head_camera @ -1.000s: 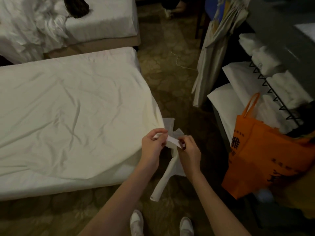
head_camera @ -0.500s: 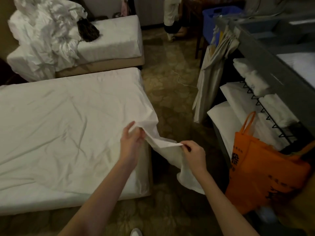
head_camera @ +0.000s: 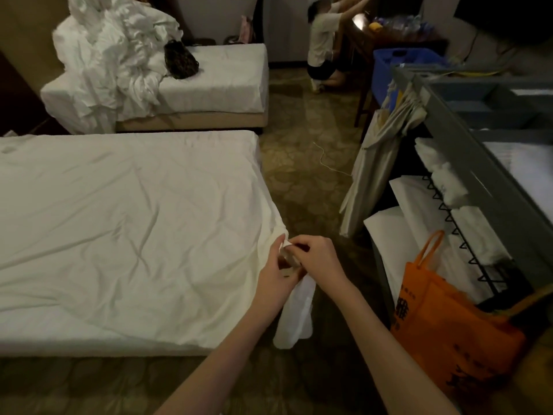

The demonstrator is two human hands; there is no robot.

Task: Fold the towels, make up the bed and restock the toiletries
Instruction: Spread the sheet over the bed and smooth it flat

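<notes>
Left hand (head_camera: 276, 272) and right hand (head_camera: 318, 260) both pinch the white cotton bedsheet (head_camera: 125, 223) bunched at the bed's near right corner.

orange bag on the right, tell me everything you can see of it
The orange bag looks like soft non-woven fabric, with a loop handle standing up at its top and dark printed characters on its side. It sags, creased and leaning, against the grey cart, in front of the white linen stacked there. Neither hand touches it.
</notes>
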